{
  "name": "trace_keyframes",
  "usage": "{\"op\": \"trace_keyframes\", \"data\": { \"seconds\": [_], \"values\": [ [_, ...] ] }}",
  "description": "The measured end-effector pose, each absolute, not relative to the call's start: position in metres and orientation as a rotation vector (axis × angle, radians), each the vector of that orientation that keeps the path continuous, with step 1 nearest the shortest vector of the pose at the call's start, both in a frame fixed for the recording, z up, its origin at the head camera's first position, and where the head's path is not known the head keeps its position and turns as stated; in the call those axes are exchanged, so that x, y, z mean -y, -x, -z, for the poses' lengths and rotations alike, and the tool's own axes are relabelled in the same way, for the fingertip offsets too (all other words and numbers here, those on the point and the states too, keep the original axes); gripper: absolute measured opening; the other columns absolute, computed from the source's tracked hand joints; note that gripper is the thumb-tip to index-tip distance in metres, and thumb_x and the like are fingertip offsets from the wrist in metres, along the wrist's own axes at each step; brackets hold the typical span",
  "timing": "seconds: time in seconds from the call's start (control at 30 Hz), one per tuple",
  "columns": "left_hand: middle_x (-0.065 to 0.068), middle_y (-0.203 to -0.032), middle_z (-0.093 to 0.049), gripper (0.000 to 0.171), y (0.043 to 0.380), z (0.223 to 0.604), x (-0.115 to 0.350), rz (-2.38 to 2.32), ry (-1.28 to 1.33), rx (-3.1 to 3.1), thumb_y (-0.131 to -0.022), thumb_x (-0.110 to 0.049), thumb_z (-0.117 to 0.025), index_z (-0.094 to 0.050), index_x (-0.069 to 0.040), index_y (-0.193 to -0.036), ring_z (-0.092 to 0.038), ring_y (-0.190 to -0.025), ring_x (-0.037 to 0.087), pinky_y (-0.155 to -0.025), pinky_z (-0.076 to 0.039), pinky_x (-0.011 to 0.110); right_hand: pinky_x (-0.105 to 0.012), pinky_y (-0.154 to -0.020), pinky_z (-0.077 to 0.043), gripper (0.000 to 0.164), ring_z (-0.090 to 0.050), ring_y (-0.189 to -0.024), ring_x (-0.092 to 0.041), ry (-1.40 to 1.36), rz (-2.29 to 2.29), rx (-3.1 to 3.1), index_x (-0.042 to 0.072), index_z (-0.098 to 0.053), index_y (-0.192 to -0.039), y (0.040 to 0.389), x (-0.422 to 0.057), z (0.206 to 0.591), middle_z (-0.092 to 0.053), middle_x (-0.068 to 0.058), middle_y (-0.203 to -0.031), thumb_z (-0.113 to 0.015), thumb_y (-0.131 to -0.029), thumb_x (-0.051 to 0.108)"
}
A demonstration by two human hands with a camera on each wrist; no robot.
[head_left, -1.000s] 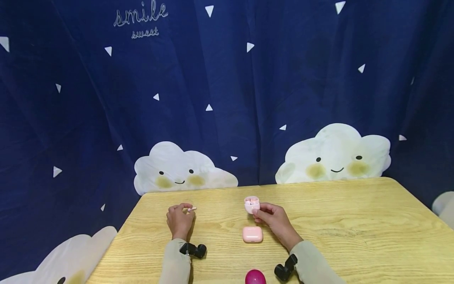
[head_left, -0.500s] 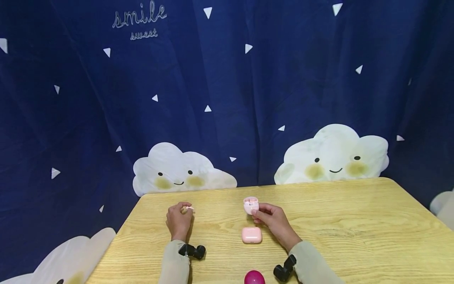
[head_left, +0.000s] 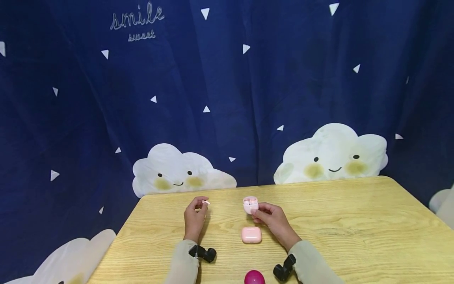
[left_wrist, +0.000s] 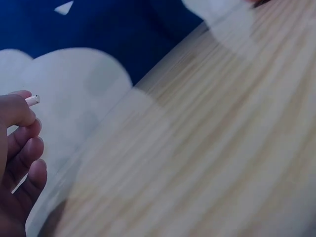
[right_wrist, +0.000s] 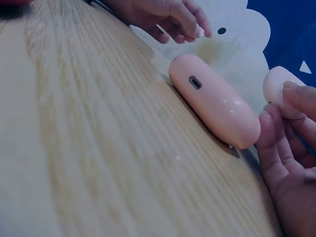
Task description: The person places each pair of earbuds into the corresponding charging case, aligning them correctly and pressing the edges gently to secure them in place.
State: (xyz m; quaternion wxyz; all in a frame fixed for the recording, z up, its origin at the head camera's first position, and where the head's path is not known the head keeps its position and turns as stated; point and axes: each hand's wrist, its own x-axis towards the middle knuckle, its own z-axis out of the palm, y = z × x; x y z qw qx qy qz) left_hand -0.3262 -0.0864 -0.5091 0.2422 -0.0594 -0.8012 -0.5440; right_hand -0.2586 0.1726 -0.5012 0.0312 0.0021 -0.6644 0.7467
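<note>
Between thumb and index finger my left hand (head_left: 194, 217) pinches a small pale pink earbud (head_left: 205, 202), raised over the left half of the table. Only the tip of the earbud's stem (left_wrist: 33, 100) shows in the left wrist view; the fingers hide the rest. My right hand (head_left: 276, 222) grips a light pink earbud case (head_left: 250, 205) by its right side, with the lid up and the inside facing me. Nearer to me, a second, deeper pink earbud case (head_left: 251, 235) lies closed on the table. Its charging port (right_wrist: 195, 82) shows in the right wrist view.
A round magenta object (head_left: 254, 277) sits at the near edge of the view, between the forearms. Both wrists wear black cameras. The wooden table (head_left: 354, 228) ends at the back against a dark blue curtain (head_left: 227, 79) printed with clouds.
My left hand has moved right with the earbud, toward the open case, and the earbud has turned in its fingers. My right hand and both cases have stayed nearly still.
</note>
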Motion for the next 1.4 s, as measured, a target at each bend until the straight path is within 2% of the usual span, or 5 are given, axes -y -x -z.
{"op": "trace_keyframes", "data": {
  "seconds": [0.6, 0.77, 1.0, 1.17, 1.4],
  "values": [
    [-0.001, -0.076, -0.062, 0.015, 0.319, 0.509, 0.007, 1.670, 0.399, 2.210, -0.087, -0.003, -0.065, -0.072, -0.015, -0.093, -0.059, -0.077, 0.013, -0.063, -0.048, 0.025, -0.030, -0.072, -0.057, 0.031, -0.066, -0.078, -0.020, -0.015, -2.294, 2.048, -0.008, -0.065, -0.109, 0.261, -0.169, 0.503, -0.067, -0.012, -0.089, -0.073, -0.086, 0.011],
    [0.002, -0.079, -0.063, 0.017, 0.314, 0.503, 0.001, 1.713, 0.387, 2.167, -0.085, 0.001, -0.066, -0.071, -0.011, -0.096, -0.059, -0.079, 0.013, -0.064, -0.047, 0.023, -0.030, -0.071, -0.057, 0.031, -0.066, -0.077, -0.020, -0.023, -2.300, 2.049, -0.008, -0.065, -0.109, 0.262, -0.169, 0.504, -0.068, -0.012, -0.090, -0.073, -0.086, 0.011],
    [0.015, -0.087, -0.064, 0.018, 0.291, 0.473, 0.000, 1.777, 0.412, 2.136, -0.087, 0.003, -0.062, -0.067, 0.004, -0.104, -0.059, -0.085, 0.024, -0.066, -0.047, 0.023, -0.029, -0.071, -0.057, 0.031, -0.066, -0.078, -0.020, -0.034, -2.296, 2.042, -0.009, -0.065, -0.108, 0.262, -0.171, 0.502, -0.068, -0.013, -0.091, -0.073, -0.085, 0.011],
    [0.015, -0.086, -0.064, 0.015, 0.289, 0.470, -0.001, 1.797, 0.399, 2.115, -0.092, -0.005, -0.063, -0.068, 0.003, -0.103, -0.059, -0.084, 0.023, -0.066, -0.048, 0.022, -0.029, -0.071, -0.057, 0.032, -0.066, -0.078, -0.020, -0.023, -2.295, 2.045, -0.009, -0.065, -0.109, 0.261, -0.171, 0.501, -0.067, -0.012, -0.090, -0.074, -0.085, 0.011],
    [0.019, -0.087, -0.064, 0.012, 0.289, 0.472, -0.001, 1.811, 0.407, 2.115, -0.090, 0.001, -0.063, -0.067, 0.004, -0.100, -0.060, -0.087, 0.030, -0.068, -0.046, 0.025, -0.029, -0.072, -0.057, 0.032, -0.066, -0.079, -0.021, 0.007, -2.296, 2.049, -0.008, -0.065, -0.110, 0.258, -0.171, 0.499, -0.067, -0.012, -0.090, -0.073, -0.085, 0.010]
  ]
}}
